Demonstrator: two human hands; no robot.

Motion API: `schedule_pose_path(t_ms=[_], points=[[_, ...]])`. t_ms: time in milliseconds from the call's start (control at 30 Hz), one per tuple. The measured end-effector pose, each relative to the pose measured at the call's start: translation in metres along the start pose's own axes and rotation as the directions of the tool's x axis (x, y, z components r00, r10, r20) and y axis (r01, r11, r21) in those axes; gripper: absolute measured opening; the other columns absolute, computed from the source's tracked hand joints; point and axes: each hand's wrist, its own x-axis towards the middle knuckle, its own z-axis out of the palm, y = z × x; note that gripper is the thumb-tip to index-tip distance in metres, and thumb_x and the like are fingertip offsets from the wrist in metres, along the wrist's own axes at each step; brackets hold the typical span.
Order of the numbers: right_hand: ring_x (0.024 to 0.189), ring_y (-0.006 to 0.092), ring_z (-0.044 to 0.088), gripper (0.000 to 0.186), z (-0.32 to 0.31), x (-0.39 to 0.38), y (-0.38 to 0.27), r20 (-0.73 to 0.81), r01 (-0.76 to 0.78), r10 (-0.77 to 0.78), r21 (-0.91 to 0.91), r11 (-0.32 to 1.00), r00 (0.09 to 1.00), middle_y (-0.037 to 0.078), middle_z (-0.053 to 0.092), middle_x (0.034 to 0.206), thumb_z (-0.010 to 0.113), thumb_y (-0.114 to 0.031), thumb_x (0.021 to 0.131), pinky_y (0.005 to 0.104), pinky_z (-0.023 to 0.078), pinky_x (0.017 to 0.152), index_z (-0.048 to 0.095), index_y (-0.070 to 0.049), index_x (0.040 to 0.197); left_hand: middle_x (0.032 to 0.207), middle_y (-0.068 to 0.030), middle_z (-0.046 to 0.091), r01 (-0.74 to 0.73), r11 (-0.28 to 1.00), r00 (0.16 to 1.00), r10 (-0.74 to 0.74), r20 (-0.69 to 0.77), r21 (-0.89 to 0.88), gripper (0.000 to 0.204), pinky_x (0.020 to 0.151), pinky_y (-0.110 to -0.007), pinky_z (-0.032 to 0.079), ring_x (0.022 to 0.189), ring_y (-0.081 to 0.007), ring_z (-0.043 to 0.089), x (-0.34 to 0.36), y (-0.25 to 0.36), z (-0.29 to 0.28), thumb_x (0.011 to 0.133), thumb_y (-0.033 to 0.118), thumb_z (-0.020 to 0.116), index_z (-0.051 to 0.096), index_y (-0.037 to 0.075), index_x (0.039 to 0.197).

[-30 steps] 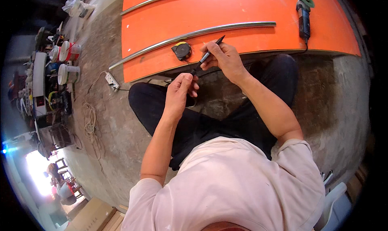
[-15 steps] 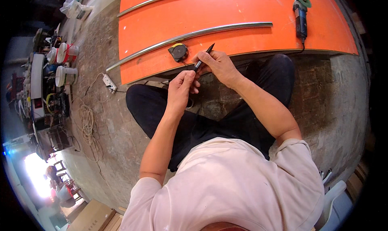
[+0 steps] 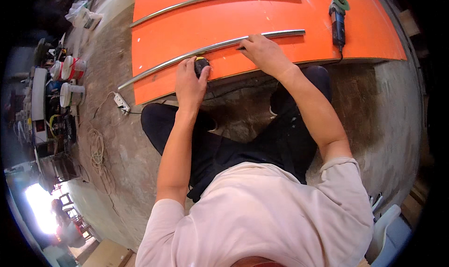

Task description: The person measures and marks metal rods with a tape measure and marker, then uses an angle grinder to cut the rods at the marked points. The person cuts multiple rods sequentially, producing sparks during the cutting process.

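Observation:
My left hand [image 3: 189,87] is closed around the black and yellow tape measure [image 3: 201,65], near the front edge of the orange board [image 3: 220,21]. In my right hand [image 3: 264,54] is a dark marker pen [image 3: 241,48], mostly hidden by the fingers. That hand is at the nearer shiny metal tube [image 3: 168,65], covering part of it; whether the fingers touch the tube I cannot tell. Farther back, a second metal tube [image 3: 187,3] lies roughly parallel to it.
An angle grinder [image 3: 337,24] with a green disc lies at the board's right. Left of the board are a white power strip [image 3: 121,102] and a coiled cord [image 3: 97,150] on the floor. White buckets [image 3: 72,94] stand farther left, and cardboard [image 3: 107,254] is at lower left.
My hands have parted. The left moved forward onto the tape measure and took hold of it. The right moved forward and right to the nearer tube with the marker pen.

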Motion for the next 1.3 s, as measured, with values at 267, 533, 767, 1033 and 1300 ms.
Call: schedule_pose_path(t_ms=[267, 533, 767, 1033, 1300], points=[[0.126, 0.0378, 0.062, 0.031, 0.015, -0.013, 0.018, 0.162, -0.063, 0.063, -0.009, 0.998, 0.985, 0.018, 0.065, 0.126, 0.075, -0.017, 0.097, 0.0481, 0.056, 0.106, 0.068, 0.001, 0.122, 0.139, -0.0214, 0.063, 0.051, 0.987, 0.988, -0.072, 0.137, 0.154, 0.076, 0.111, -0.05, 0.051, 0.132, -0.0411, 0.06, 0.009, -0.009, 0.013, 0.094, 0.046, 0.084, 0.061, 0.0, 0.15], [0.132, 0.0241, 0.063, 0.058, -0.001, -0.014, -0.05, 0.345, -0.4, 0.204, 0.813, 0.424, 0.916, 0.013, 0.065, 0.143, 0.061, -0.047, 0.113, 0.0399, 0.055, 0.107, 0.061, -0.001, 0.148, 0.145, -0.0196, 0.059, -0.197, 0.958, 0.98, 0.193, -0.043, -0.21, 0.071, 0.113, -0.048, 0.052, 0.137, -0.0412, 0.058, -0.015, 0.038, -0.022, 0.085, 0.013, 0.092, 0.057, 0.004, 0.147], [0.128, 0.021, 0.065, 0.05, 0.019, -0.024, -0.083, 0.378, -0.411, 0.169, 0.874, 0.258, 0.91, 0.012, 0.071, 0.137, 0.049, -0.038, 0.119, 0.0362, 0.049, 0.111, 0.065, 0.004, 0.142, 0.157, -0.0183, 0.05, -0.146, 0.87, 0.985, 0.171, 0.01, -0.471, 0.078, 0.117, -0.044, 0.05, 0.144, -0.0376, 0.054, -0.048, 0.069, -0.028, 0.086, 0.006, 0.088, 0.051, 0.006, 0.154], [0.117, 0.0346, 0.07, 0.048, -0.025, -0.026, -0.112, 0.281, -0.128, -0.066, 0.616, 0.777, 0.957, 0.022, 0.072, 0.125, 0.064, -0.029, 0.11, 0.0405, 0.053, 0.105, 0.059, 0.0, 0.148, 0.105, -0.0039, 0.074, 0.624, 0.362, 0.774, -0.165, 0.611, -0.693, 0.035, 0.088, -0.029, 0.057, 0.098, -0.0134, 0.07, -0.049, 0.03, -0.05, 0.105, 0.025, 0.077, 0.071, -0.001, 0.128], [0.118, 0.0411, 0.07, 0.05, -0.044, -0.02, -0.091, 0.358, -0.067, -0.12, 0.469, 0.88, 0.926, 0.025, 0.071, 0.125, 0.074, -0.029, 0.103, 0.0451, 0.056, 0.103, 0.061, -0.005, 0.145, 0.096, -0.007, 0.074, 0.696, 0.262, 0.718, -0.217, 0.662, -0.669, 0.022, 0.085, -0.031, 0.059, 0.093, -0.0177, 0.074, -0.044, 0.002, -0.096, 0.097, 0.02, 0.08, 0.074, 0.003, 0.11]])
